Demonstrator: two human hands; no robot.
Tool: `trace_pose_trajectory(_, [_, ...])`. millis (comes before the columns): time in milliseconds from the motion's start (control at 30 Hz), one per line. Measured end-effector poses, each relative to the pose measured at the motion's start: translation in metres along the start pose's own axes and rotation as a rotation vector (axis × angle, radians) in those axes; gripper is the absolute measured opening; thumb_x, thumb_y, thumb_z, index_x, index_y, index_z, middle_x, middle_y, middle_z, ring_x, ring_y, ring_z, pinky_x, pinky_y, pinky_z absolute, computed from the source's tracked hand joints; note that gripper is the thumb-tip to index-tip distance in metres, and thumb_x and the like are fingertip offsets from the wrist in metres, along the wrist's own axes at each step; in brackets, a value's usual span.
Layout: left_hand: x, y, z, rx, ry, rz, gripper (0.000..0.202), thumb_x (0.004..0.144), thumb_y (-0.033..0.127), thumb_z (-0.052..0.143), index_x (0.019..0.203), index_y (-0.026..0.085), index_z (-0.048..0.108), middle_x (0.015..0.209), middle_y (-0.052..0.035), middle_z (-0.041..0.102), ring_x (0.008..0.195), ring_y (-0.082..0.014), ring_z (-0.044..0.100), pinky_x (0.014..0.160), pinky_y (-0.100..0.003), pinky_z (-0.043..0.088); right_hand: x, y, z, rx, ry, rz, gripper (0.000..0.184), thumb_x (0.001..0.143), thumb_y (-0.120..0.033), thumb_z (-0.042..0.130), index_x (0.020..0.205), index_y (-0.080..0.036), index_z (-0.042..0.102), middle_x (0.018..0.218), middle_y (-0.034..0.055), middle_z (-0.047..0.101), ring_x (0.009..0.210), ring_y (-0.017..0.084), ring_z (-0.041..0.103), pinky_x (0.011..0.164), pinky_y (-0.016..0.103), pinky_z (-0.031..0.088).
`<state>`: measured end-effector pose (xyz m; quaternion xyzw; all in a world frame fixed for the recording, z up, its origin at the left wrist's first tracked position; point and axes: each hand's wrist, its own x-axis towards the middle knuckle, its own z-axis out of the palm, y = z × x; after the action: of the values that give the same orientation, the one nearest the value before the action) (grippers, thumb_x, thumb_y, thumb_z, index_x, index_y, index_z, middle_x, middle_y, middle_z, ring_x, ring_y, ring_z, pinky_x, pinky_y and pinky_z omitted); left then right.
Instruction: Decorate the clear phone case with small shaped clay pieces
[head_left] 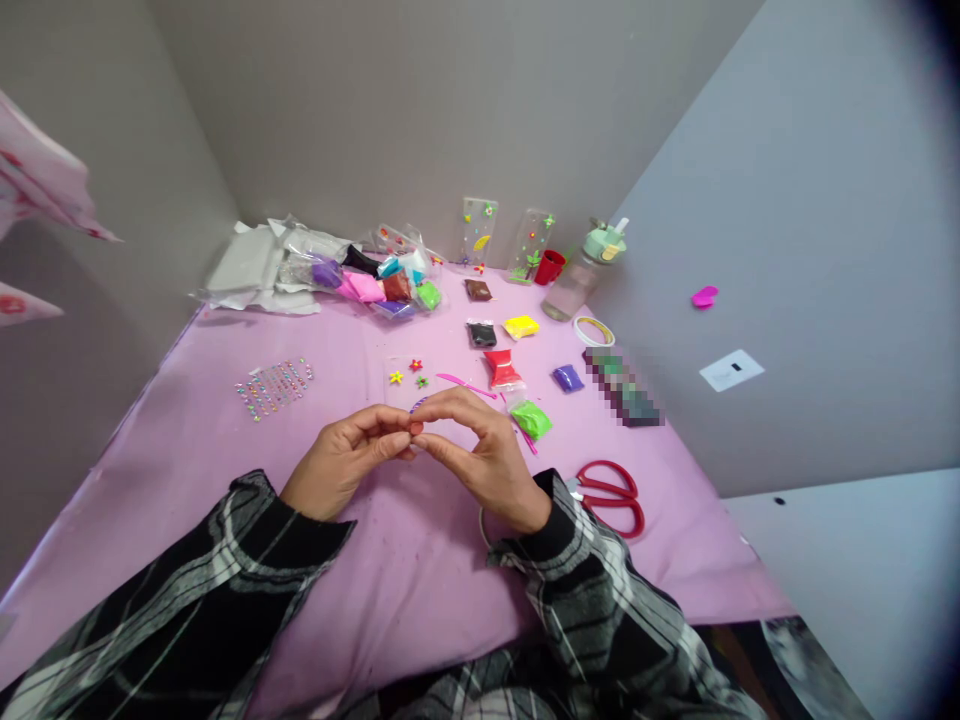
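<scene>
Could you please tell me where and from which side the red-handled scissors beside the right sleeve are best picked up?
Take the red-handled metal scissors by their two loop handles. They lie flat on the pink cloth, loops toward the right, blades tucked against the plaid right sleeve. Probably come from the right and above, and set the grip through the loops.

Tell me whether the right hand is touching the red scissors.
Apart. The head view shows the right hand at mid-table, while the red scissors lie on the pink cloth beyond the plaid sleeve cuff.
</scene>
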<state>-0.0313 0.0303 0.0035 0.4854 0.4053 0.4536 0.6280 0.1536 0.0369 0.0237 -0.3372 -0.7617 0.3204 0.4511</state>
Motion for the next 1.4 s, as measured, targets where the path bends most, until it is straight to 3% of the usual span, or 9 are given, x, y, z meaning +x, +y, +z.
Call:
trace_pose_trajectory(233, [0.001,0.000,0.000,0.000,0.016,0.044,0.015,0.075,0.029,0.079,0.083,0.020,0.070,0.082,0.0003,0.069,0.079,-0.0161,0.065,0.080,-0.029,0.052,0.001,-0.002,0.000,0.014,0.017,0.052,0.014,0.088,-0.025,0.071,0.101,-0.020,0.068,0.094,0.0037,0.069,0.088,0.016,0.063,0.082,0.034,0.054])
trace_pose_trajectory(600, [-0.001,0.001,0.003,0.029,0.050,0.047,0.016,0.072,0.026,0.081,0.083,0.019,0.071,0.080,0.0010,0.070,0.078,-0.0148,0.065,0.078,-0.027,0.052,0.001,-0.001,0.002,0.065,0.026,0.071,0.006,0.087,-0.019,0.071,0.093,-0.020,0.071,0.089,0.0022,0.069,0.087,0.015,0.065,0.080,0.032,0.054])
trace_pose_trajectory(1100, [-0.002,-0.003,0.002,0.091,0.050,0.073,0.015,0.078,0.028,0.076,0.089,0.020,0.072,0.084,0.0000,0.073,0.079,-0.0144,0.067,0.078,-0.026,0.054,0.002,0.001,0.001,0.089,0.036,0.091,0.011,0.086,-0.017,0.073,0.096,-0.020,0.073,0.090,0.0024,0.069,0.086,0.015,0.063,0.080,0.031,0.052])
trace_pose_trajectory(1233, [-0.003,-0.009,0.004,0.153,0.092,0.185,0.025,0.075,0.025,0.078,0.097,0.022,0.067,0.088,0.0014,0.072,0.079,-0.0134,0.067,0.078,-0.025,0.055,0.001,0.003,0.004,0.100,0.050,0.084,0.016,0.085,-0.017,0.074,0.100,-0.022,0.073,0.093,0.0022,0.068,0.087,0.015,0.063,0.081,0.031,0.052])
trace_pose_trajectory(1400, [-0.007,-0.011,0.006,0.412,0.160,0.418,0.005,0.085,0.023,0.070,0.087,0.020,0.065,0.080,0.0011,0.068,0.076,-0.0140,0.068,0.077,-0.026,0.056,-0.001,0.003,0.008,0.116,0.022,0.102,0.015,0.084,-0.022,0.076,0.098,-0.022,0.072,0.092,0.0013,0.066,0.086,0.014,0.062,0.080,0.030,0.052])
